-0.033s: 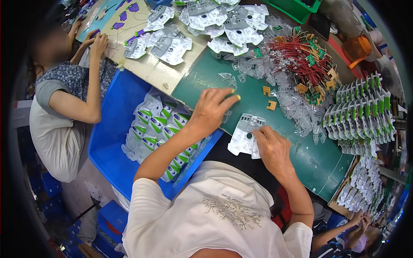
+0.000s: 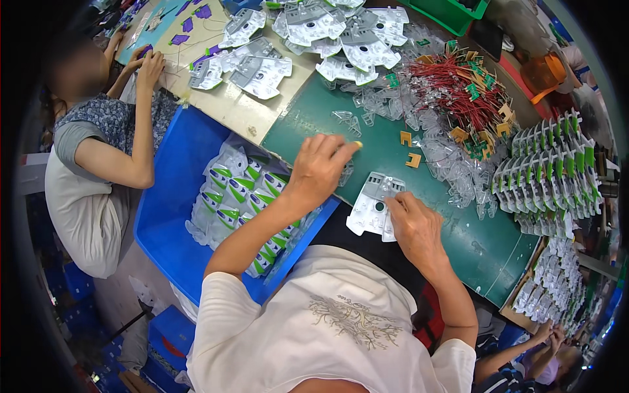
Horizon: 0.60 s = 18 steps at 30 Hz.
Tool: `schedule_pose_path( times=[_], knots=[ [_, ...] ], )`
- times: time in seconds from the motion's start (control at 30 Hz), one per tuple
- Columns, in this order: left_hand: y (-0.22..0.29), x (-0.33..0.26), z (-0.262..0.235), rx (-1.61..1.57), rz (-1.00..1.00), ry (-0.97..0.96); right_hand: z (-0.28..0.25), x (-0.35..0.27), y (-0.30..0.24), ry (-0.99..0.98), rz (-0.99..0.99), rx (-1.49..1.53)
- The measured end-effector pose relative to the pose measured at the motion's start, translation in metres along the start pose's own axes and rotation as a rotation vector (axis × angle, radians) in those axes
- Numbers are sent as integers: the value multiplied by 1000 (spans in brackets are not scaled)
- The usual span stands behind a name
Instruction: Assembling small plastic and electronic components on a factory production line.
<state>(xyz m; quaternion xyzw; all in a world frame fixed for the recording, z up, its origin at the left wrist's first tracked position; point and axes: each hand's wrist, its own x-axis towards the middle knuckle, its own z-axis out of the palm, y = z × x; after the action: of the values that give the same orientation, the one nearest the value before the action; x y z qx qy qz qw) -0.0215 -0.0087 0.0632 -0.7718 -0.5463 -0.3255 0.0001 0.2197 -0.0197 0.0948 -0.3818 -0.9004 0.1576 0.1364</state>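
White panel (image 2: 365, 213) in right hand (image 2: 418, 226): one

A cream tabletop (image 2: 242, 119) is set against the left side of the green tabletop (image 2: 488, 252). Well left of the green tabletop, greyish floor (image 2: 98, 304) is partly covered by blue crates (image 2: 169, 333).

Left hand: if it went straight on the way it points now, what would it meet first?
Probably the clear plastic pieces on the green table, up and to the right of the left hand. Its height is unclear, so it might pass over them.
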Motion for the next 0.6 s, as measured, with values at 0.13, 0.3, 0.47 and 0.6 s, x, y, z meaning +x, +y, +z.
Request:
schedule_pose_path(
  times=[0.13,0.3,0.47,0.6],
  knots=[
    [16,-6,-18,-105,-141,-220,3,-2,0,19,-10,-17],
    [12,-22,-20,-133,-52,-222,1,1,3,16,-5,-34],
    [27,-26,-9,-414,73,-159,-1,3,6,13,-87,-20],
    [30,-15,3,-346,318,-144,4,2,10,25,-115,-47]
  ],
)
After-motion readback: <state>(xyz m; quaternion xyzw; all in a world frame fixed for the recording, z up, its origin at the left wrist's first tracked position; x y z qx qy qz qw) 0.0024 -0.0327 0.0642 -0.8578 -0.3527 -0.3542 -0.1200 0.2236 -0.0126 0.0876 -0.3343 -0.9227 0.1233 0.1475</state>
